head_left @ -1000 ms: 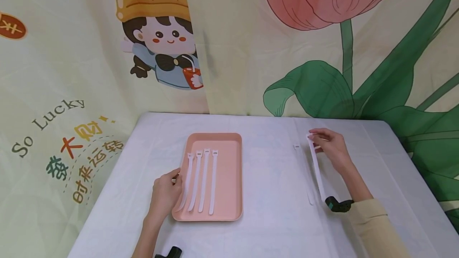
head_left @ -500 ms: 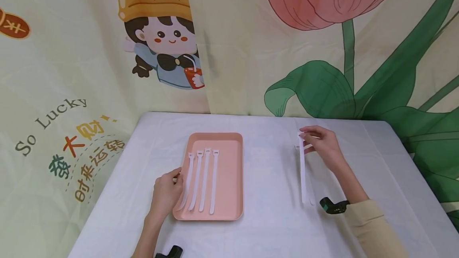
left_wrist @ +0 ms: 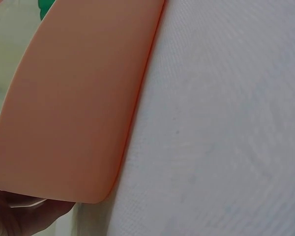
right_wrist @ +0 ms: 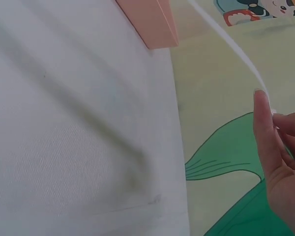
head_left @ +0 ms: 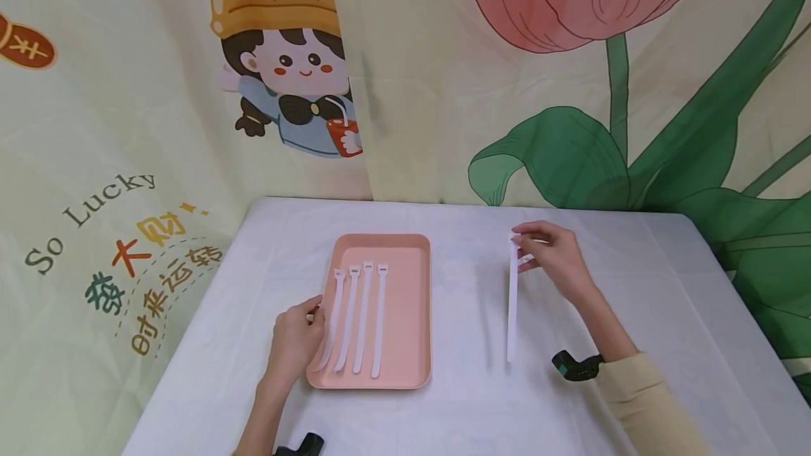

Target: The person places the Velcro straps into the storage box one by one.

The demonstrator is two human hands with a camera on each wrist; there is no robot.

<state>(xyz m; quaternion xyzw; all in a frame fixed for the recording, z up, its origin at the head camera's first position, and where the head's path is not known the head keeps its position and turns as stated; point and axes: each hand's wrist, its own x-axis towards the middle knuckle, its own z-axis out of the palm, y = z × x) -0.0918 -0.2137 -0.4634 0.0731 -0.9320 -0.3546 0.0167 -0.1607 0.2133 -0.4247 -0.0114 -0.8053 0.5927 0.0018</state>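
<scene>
In the head view my left hand [head_left: 296, 336] holds the left side of a pink rectangular tray [head_left: 408, 315] on the table. The left wrist view shows the outside of the tray wall [left_wrist: 73, 108], with fingers at its lower end. Several white cable ties [head_left: 357, 322] lie lengthwise in the tray's left half, slotted heads toward the far end. To the right of the tray, my right hand [head_left: 552, 259] pinches another white cable tie [head_left: 512, 308] near its top, and the strip hangs downward. The right wrist view shows this cable tie [right_wrist: 231, 44] running from the fingertips toward the tray.
A white cloth covers the table [head_left: 469, 414]. Behind it hangs a printed backdrop [head_left: 412, 76] with a cartoon child and a tulip. Each wrist carries a black camera, the right one [head_left: 575, 366] beside the beige sleeve [head_left: 646, 400].
My right hand has moved left toward the tray with the cable tie, which has swung from slanted to nearly straight down. The left hand has stayed at the tray's side.
</scene>
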